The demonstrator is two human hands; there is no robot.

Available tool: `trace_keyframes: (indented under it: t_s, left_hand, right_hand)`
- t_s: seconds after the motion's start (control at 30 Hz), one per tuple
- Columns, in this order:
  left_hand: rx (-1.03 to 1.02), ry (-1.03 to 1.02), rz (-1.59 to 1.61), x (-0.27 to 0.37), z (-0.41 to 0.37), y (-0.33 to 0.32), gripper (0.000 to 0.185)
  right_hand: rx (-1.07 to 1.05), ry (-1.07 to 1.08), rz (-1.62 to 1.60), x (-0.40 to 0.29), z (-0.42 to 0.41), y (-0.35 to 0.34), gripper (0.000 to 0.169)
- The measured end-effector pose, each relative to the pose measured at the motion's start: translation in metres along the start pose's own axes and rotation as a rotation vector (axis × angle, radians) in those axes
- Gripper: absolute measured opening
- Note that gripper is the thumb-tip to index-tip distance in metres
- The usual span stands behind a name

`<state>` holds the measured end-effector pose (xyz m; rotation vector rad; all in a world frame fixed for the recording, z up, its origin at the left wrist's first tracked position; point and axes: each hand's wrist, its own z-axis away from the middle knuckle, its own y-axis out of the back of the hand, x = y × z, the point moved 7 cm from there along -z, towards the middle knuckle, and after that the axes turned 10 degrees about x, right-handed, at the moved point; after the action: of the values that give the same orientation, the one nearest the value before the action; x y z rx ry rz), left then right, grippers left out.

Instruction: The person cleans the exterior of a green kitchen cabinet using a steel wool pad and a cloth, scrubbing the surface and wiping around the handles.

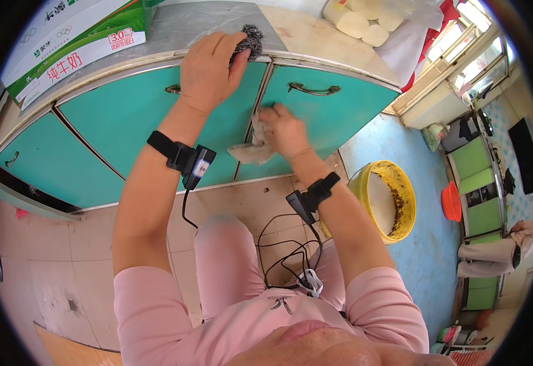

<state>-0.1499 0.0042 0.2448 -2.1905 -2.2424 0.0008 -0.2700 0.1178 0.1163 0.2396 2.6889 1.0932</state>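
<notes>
At the top edge of a turquoise cabinet door [124, 119], my left hand [209, 68] holds a dark steel wool scrubber [252, 43], resting by the grey countertop [179, 23]. Lower and to the right, my right hand [285, 130], slightly blurred, grips a damp pale cloth [253, 152] against the seam between two doors. A metal handle [314, 89] sits above it on the right door [330, 114], whose surface has faint smudges. Another handle is partly hidden behind my left wrist. Both forearms wear black straps with small devices and cables.
A milk carton box [78, 45] stands on the counter at left, rolls of paper [362, 23] at right. A yellow bucket [406, 201] with murky water is on the floor by my right arm. Cables [289, 247] hang over my lap. Another person [491, 258] stands at far right.
</notes>
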Motion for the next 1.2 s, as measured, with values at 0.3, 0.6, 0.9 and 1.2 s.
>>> trace_keyframes:
  t_s: [0.3, 0.6, 0.9, 1.2]
  left_hand:
    - [0.047, -0.037, 0.000, 0.006, 0.000, 0.001, 0.023]
    - [-0.006, -0.020, 0.014, 0.013, -0.003, -0.001, 0.022]
    - [-0.052, 0.012, 0.011, 0.017, -0.007, -0.001, 0.022]
    - [-0.024, -0.016, 0.016, 0.017, -0.008, 0.001, 0.024]
  right_hand:
    - [0.352, -0.512, -0.661, 0.080, 0.045, 0.045, 0.026]
    - [0.426, -0.062, -0.106, 0.015, -0.054, 0.101, 0.031]
    - [0.113, 0.327, 0.213, 0.018, -0.063, 0.104, 0.030]
    - [0.500, -0.733, -0.341, 0.185, -0.022, 0.161, 0.023]
